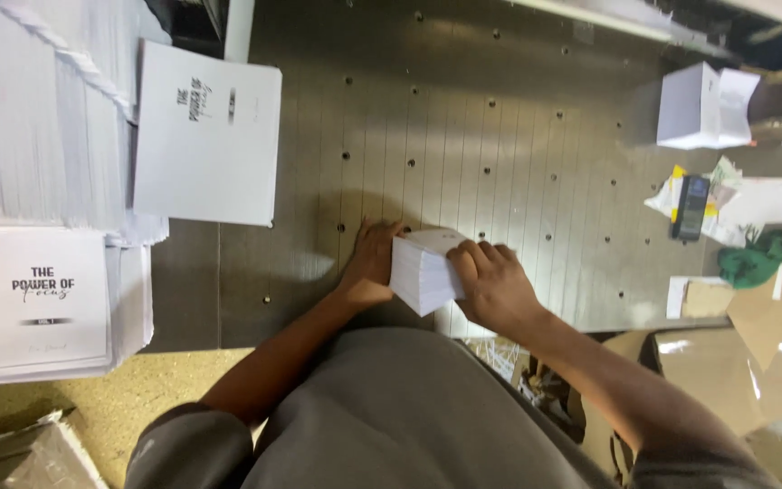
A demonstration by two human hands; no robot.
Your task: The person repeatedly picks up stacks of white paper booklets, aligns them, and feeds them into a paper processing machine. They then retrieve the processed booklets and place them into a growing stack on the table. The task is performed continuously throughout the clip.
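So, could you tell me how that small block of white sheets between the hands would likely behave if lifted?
The small paper stack is thick, so probably heavy for its size. It looks unbound, so sheets may slide or fan unless squeezed. The left hand and right hand press opposite sides, which suits it.

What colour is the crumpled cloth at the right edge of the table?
Green cloth, clearest in the head view.

Stacks of white printed covers (33,299) sit at the metal table's (518,181) left edge; a white box (694,107), a black handset (691,206) and green cloth (753,258) lie at its right edge.
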